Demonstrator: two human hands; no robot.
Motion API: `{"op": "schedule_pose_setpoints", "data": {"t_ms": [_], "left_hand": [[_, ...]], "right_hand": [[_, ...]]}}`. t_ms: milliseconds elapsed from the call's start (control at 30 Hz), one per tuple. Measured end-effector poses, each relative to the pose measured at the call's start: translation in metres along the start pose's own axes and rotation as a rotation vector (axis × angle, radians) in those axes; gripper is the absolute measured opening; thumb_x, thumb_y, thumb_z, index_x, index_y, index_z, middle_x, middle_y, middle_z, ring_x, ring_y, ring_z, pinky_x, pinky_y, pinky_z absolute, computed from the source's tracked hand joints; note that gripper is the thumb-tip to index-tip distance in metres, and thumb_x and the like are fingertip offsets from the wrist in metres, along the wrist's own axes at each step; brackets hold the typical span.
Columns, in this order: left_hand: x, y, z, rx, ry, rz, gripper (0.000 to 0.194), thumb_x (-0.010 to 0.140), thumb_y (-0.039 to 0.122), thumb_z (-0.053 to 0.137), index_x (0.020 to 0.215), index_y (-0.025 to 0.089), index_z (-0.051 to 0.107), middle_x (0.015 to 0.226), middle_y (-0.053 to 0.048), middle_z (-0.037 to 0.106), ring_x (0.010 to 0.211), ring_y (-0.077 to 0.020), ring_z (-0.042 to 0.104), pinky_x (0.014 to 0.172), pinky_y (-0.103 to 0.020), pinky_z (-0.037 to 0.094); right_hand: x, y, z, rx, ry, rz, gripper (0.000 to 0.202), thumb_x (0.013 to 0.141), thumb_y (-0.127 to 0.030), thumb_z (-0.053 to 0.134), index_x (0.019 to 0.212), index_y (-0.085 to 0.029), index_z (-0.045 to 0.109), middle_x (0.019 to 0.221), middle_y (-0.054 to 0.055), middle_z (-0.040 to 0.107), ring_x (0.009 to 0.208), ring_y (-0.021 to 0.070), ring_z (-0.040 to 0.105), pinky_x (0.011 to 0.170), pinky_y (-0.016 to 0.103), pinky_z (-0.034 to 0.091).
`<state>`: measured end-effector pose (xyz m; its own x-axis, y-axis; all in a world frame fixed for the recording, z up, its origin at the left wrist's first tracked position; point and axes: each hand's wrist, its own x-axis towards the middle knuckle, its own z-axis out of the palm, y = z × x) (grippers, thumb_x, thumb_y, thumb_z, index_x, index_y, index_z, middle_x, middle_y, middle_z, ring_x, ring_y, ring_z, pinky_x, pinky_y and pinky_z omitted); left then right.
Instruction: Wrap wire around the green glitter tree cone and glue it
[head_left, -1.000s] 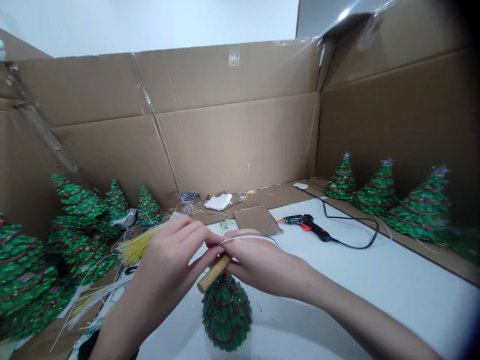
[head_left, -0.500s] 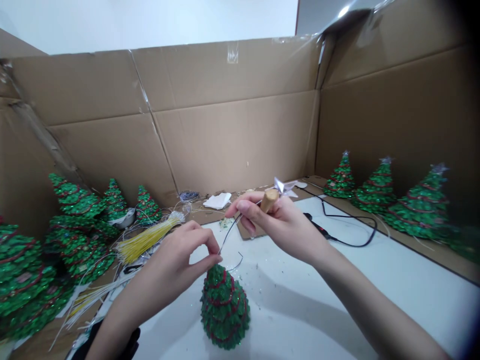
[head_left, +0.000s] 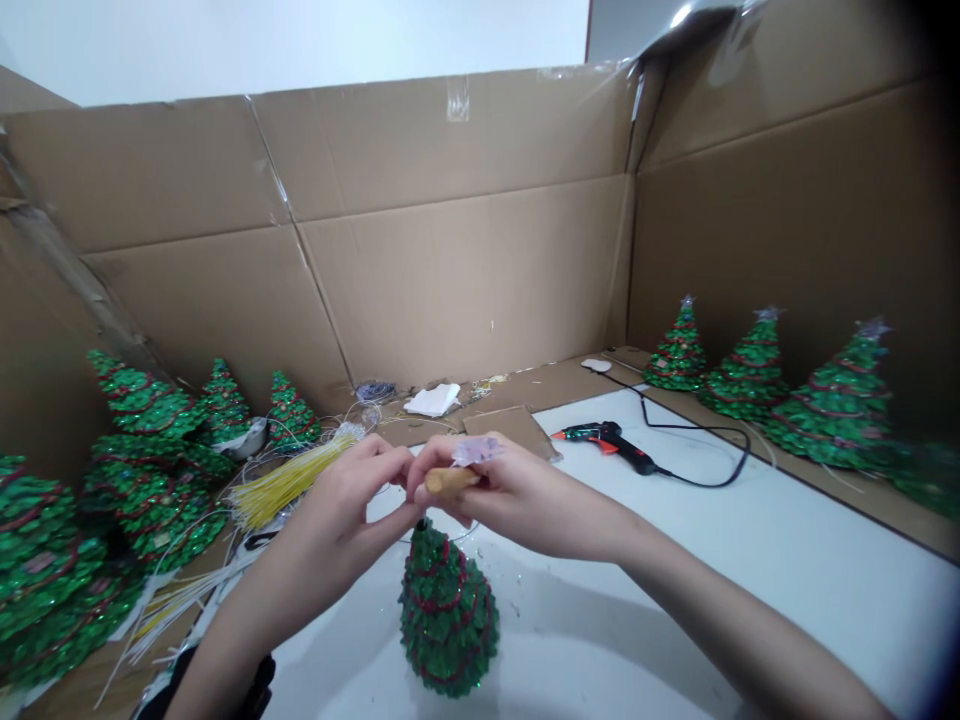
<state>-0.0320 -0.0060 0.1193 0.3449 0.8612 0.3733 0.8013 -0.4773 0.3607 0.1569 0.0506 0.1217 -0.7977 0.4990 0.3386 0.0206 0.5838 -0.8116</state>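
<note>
My left hand [head_left: 352, 510] pinches by thumb and forefinger just above the tip of a small green Christmas tree [head_left: 448, 620] with red garland. A thin dark wire ran from this pinch half a second ago; now the fingers mostly hide it, and a curved bit of wire [head_left: 465, 533] shows behind the treetop. My right hand [head_left: 525, 490] is closed around a tool with a wooden handle [head_left: 450, 482], whose working end is hidden. A clear, purplish star ornament [head_left: 478, 450] sits against the same hand. The fingertips of both hands meet above the tree.
A glue gun [head_left: 611, 443] with a black cord lies on the white board [head_left: 592, 580] at right. Star-topped trees [head_left: 750, 370] stand along the right wall, more trees [head_left: 154, 480] at left. Yellow-tipped wires [head_left: 289, 485] lie beside my left arm. Cardboard walls [head_left: 465, 260] enclose the table.
My right hand has moved left and down to my left fingertips, bringing the wooden-handled tool and star ornament along. The glue gun is now uncovered. My left hand stays above the treetop.
</note>
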Motion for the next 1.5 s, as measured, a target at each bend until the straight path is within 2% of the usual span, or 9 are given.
{"op": "schedule_pose_setpoints", "data": {"t_ms": [333,600,733,933,1033,1100,1200,1333,1500], "left_hand": [[-0.001,0.000,-0.005,0.042,-0.151,-0.018,0.012,0.088,0.028,0.049,0.081,0.023,0.056,0.091,-0.001,0.060,0.089,-0.0173,0.055,0.082,-0.030,0.044],[0.002,-0.010,0.000,0.072,-0.386,-0.009,0.020,0.079,0.041,0.064,0.088,0.024,0.065,0.081,0.002,0.064,0.075,-0.0154,0.059,0.063,-0.023,0.043],[0.003,-0.002,-0.002,0.075,-0.324,0.045,0.016,0.079,0.038,0.065,0.084,0.023,0.067,0.078,0.001,0.065,0.074,-0.0153,0.059,0.064,-0.023,0.044],[-0.004,0.005,-0.010,0.038,-0.214,0.074,0.015,0.083,0.036,0.060,0.093,0.026,0.065,0.091,0.000,0.066,0.087,-0.0174,0.060,0.077,-0.028,0.047],[-0.007,-0.002,-0.015,-0.078,-0.086,0.010,0.016,0.085,0.035,0.058,0.098,0.028,0.064,0.093,0.000,0.066,0.086,-0.0171,0.061,0.074,-0.028,0.048],[-0.005,-0.007,-0.018,-0.275,0.084,-0.047,0.017,0.085,0.038,0.057,0.095,0.027,0.064,0.093,-0.001,0.066,0.087,-0.0178,0.061,0.072,-0.027,0.050],[0.002,-0.011,-0.025,-0.750,0.511,-0.168,0.026,0.088,0.044,0.048,0.086,0.024,0.064,0.087,0.001,0.065,0.080,-0.0165,0.063,0.065,-0.027,0.053],[0.006,-0.023,-0.038,-1.171,1.000,-0.358,0.029,0.092,0.039,0.039,0.077,0.024,0.058,0.071,0.006,0.063,0.071,-0.0144,0.063,0.066,-0.030,0.056],[-0.012,-0.049,-0.054,-1.153,0.930,-0.506,0.015,0.089,0.035,0.046,0.082,0.026,0.055,0.064,0.010,0.064,0.071,-0.0142,0.064,0.063,-0.030,0.055]], "right_hand": [[0.008,0.008,0.008,0.376,0.217,-0.120,0.024,0.086,-0.041,0.053,0.092,-0.021,0.042,0.059,-0.008,0.046,0.053,0.0074,0.046,0.052,0.021,0.038],[0.005,0.011,0.012,0.116,0.403,-0.215,0.015,0.090,-0.035,0.049,0.093,-0.020,0.048,0.072,-0.003,0.050,0.062,0.0088,0.047,0.057,0.023,0.040],[-0.002,0.009,0.011,-0.092,0.481,-0.271,0.015,0.090,-0.031,0.048,0.101,-0.021,0.053,0.081,0.001,0.056,0.065,0.0108,0.049,0.060,0.025,0.042],[-0.005,0.002,0.014,-0.249,0.223,-0.332,0.026,0.092,-0.024,0.044,0.117,-0.024,0.052,0.098,0.006,0.060,0.085,0.0157,0.054,0.074,0.029,0.046],[-0.008,-0.004,0.004,-0.284,0.078,-0.267,0.036,0.091,-0.020,0.046,0.126,-0.026,0.048,0.104,0.006,0.058,0.091,0.0159,0.054,0.078,0.029,0.046],[-0.011,-0.007,-0.006,-0.244,0.226,-0.216,0.041,0.093,-0.023,0.043,0.133,-0.029,0.040,0.108,0.006,0.056,0.089,0.0155,0.054,0.077,0.029,0.046],[-0.014,-0.006,-0.018,-0.174,0.469,-0.166,0.035,0.095,-0.030,0.037,0.130,-0.031,0.042,0.099,0.003,0.058,0.082,0.0145,0.054,0.070,0.027,0.045],[-0.007,0.000,-0.014,-0.143,0.342,-0.114,0.027,0.095,-0.033,0.036,0.106,-0.023,0.059,0.073,0.000,0.057,0.065,0.0112,0.050,0.059,0.023,0.040],[0.002,0.004,0.017,0.013,0.123,-0.081,0.025,0.092,-0.032,0.043,0.110,-0.021,0.057,0.063,-0.004,0.051,0.054,0.0082,0.041,0.052,0.020,0.034]]}}
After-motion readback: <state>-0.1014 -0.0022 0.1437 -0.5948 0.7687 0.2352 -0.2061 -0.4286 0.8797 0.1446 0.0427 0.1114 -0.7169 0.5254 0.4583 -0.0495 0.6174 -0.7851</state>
